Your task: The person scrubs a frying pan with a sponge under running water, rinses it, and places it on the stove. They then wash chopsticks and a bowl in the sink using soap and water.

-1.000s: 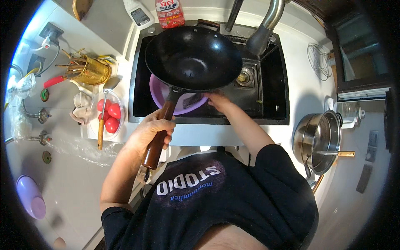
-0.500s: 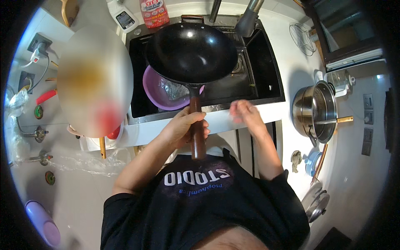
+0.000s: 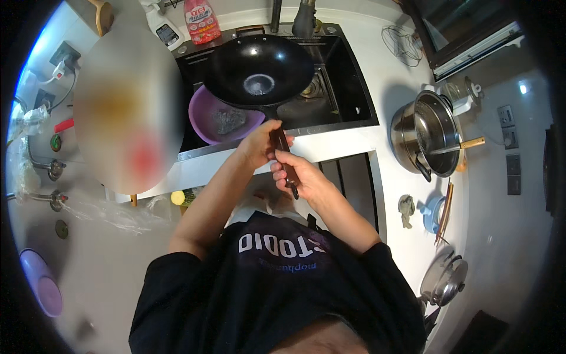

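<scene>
Black wok [image 3: 259,71] over the sink [image 3: 348,88], both hands clasped on its handle, left hand [image 3: 258,144], right hand [image 3: 300,177]

white countertop [image 3: 354,147], black sink [image 3: 348,88], window [image 3: 466,29]

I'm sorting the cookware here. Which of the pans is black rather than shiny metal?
The wok held over the sink by both hands; the pot on the counter is shiny steel.
</scene>
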Motion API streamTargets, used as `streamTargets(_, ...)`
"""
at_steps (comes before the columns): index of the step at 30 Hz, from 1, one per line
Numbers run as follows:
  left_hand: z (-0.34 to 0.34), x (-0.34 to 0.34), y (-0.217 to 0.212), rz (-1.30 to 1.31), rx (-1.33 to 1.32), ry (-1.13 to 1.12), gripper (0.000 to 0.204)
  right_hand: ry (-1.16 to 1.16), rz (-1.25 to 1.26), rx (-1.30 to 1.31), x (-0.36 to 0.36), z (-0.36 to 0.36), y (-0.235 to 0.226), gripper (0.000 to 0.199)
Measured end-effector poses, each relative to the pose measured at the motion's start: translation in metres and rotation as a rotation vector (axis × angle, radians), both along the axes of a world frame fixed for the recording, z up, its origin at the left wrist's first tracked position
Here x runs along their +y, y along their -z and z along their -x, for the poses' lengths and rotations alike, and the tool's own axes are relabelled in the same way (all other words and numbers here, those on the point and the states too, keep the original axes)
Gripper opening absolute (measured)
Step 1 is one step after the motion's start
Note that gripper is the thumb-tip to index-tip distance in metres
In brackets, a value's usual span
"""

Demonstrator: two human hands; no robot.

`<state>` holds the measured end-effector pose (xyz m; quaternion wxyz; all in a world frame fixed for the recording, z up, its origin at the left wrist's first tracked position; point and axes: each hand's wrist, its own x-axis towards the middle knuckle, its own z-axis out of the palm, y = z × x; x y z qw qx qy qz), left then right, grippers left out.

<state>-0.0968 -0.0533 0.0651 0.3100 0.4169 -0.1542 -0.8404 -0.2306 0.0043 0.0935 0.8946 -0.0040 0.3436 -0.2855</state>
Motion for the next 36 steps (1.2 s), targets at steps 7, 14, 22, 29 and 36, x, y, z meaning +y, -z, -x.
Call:
streamTargets(7, -0.003, -0.016, 0.018, -0.236, 0.119, -0.302, 0.021, -0.114, 0.205, 0.380, 0.010, -0.035, -0.007, 0.015)
streamTargets(14, -0.011, 0.004, 0.007, -0.314, 0.410, -0.244, 0.018, -0.183, 0.360, 0.818, 0.028, -0.064, -0.046, 0.016)
streamTargets(22, 0.011, 0.048, -0.036, -0.301, 0.894, -0.162, 0.021, -0.538, 0.542, 1.388, 0.065, -0.051, -0.117, 0.026)
streamTargets(29, 0.022, 0.069, -0.039, -0.105, 1.013, -0.225, 0.023, -0.635, 0.656, 1.396, 0.090, -0.024, -0.126, 0.013)
streamTargets(36, 0.045, 0.130, -0.055, -0.253, 0.924, 0.079, 0.021, -0.401, 0.518, 1.246, 0.181, 0.005, -0.138, 0.016)
